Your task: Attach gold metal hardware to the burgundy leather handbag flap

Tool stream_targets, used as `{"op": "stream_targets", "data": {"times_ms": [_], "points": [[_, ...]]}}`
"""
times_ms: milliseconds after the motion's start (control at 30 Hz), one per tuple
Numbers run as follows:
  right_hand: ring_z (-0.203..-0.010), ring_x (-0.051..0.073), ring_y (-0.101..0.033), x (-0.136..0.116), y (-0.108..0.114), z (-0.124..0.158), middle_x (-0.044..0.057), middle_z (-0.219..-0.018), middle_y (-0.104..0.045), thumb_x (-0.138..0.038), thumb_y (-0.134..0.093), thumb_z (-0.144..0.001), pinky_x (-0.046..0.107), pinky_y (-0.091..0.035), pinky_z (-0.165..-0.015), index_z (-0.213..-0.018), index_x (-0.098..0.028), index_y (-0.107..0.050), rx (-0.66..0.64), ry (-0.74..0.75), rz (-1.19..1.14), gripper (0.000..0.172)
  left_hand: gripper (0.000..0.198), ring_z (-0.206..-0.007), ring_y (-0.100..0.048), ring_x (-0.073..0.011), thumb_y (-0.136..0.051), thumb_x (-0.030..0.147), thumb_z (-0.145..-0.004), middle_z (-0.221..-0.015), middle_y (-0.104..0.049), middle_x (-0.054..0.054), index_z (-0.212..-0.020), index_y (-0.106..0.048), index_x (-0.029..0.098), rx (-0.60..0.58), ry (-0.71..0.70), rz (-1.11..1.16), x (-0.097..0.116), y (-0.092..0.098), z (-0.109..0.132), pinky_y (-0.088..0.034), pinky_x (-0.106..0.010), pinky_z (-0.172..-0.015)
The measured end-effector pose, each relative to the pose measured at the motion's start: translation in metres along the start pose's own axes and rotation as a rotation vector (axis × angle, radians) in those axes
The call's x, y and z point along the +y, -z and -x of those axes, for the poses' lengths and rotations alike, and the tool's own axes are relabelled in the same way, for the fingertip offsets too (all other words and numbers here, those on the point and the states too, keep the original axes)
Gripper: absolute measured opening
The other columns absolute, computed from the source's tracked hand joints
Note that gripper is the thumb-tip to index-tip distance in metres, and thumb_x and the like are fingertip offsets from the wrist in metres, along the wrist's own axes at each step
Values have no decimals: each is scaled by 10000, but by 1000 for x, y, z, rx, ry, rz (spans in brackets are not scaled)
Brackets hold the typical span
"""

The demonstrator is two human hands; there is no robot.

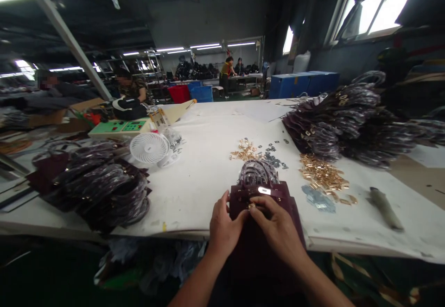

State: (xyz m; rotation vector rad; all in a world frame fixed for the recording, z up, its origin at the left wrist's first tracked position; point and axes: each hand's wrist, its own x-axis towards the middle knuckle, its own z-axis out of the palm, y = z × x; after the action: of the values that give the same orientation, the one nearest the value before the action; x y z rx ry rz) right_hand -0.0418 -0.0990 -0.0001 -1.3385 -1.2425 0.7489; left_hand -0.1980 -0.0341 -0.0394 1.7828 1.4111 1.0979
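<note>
Holding a purple bag [278,192] at the near edge of the white table [201,177], we grip its left side with our left hand [224,226], fingers wrapped round it. Our right hand [278,227] lies on the bag's front, fingers bent and pinching a small gold bit there. The bag's handle [257,172] is wrapped in clear plastic. Shiny gold pieces [323,175] lie near the bag, on its right. A small white fan [149,148] stands well off to the left, beside a big pile of dark bags [97,184].
</note>
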Motion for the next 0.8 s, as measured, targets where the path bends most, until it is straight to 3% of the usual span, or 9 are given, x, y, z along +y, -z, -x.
{"op": "stream_targets", "data": {"times_ms": [133,200,267,400,500,633,700,800], "points": [[-1391,278,-535,-16,-5,0,78,-1483,-603,-415,-678,-971,442,-370,-1208,-1086,-257,-730,-160,90,-147,202,663,-1219,-622,-301,-722,245,-792,-1289,-670,-130,-1429,-544,202,35,-40,49,4,-6,-11,-485,-476,-1069],[-1404,274,-528,-23,0,-1,80,-1488,-604,-402,-688,-970,444,-371,-1210,-1084,-259,-734,-291,94,-169,189,653,-1269,-611,-301,-709,223,-793,-1345,-652,-138,-1425,-548,201,33,-63,86,7,-6,-14,-472,-468,-1102],[-1390,273,-541,-26,10,-5,79,-1465,-623,-408,-686,-972,448,-377,-1206,-1102,-263,-736,-342,92,-150,201,650,-1298,-598,-313,-749,274,-789,-1379,-640,-150,-1406,-561,188,26,-26,122,11,-5,-18,-453,-477,-1125],[-1247,257,-628,-17,36,-21,64,-1304,-702,-416,-649,-989,419,-454,-1129,-1143,-269,-721,-142,152,44,225,555,-1136,-678,-282,-778,397,-810,-1232,-718,-118,-1296,-615,183,-40,113,317,19,-4,-24,-507,-440,-1034],[-1117,249,-671,-3,56,-31,58,-1187,-723,-378,-623,-993,389,-523,-1013,-1157,-268,-724,-35,214,274,222,457,-1008,-693,-235,-770,396,-822,-1101,-737,-81,-1200,-621,187,-33,124,440,25,-6,-25,-535,-377,-927],[-1060,238,-686,7,75,-37,59,-1167,-714,-307,-576,-1004,371,-549,-928,-1193,-278,-727,-145,273,462,243,424,-983,-688,-212,-784,401,-805,-1059,-734,-67,-1129,-616,186,-49,155,661,33,-11,-22,-531,-326,-871],[-1056,238,-689,9,79,-37,61,-1189,-712,-283,-552,-1012,375,-552,-919,-1243,-285,-705,-205,284,521,277,449,-957,-699,-212,-811,400,-783,-1035,-746,-63,-1125,-615,186,-77,240,792,38,-12,-21,-534,-316,-846],[-1052,253,-696,11,81,-39,62,-1205,-722,-277,-564,-1002,392,-554,-913,-1317,-284,-648,-193,278,605,327,493,-892,-722,-228,-840,406,-765,-1005,-768,-75,-1146,-632,172,-138,396,931,45,-10,-20,-553,-332,-807]]}}
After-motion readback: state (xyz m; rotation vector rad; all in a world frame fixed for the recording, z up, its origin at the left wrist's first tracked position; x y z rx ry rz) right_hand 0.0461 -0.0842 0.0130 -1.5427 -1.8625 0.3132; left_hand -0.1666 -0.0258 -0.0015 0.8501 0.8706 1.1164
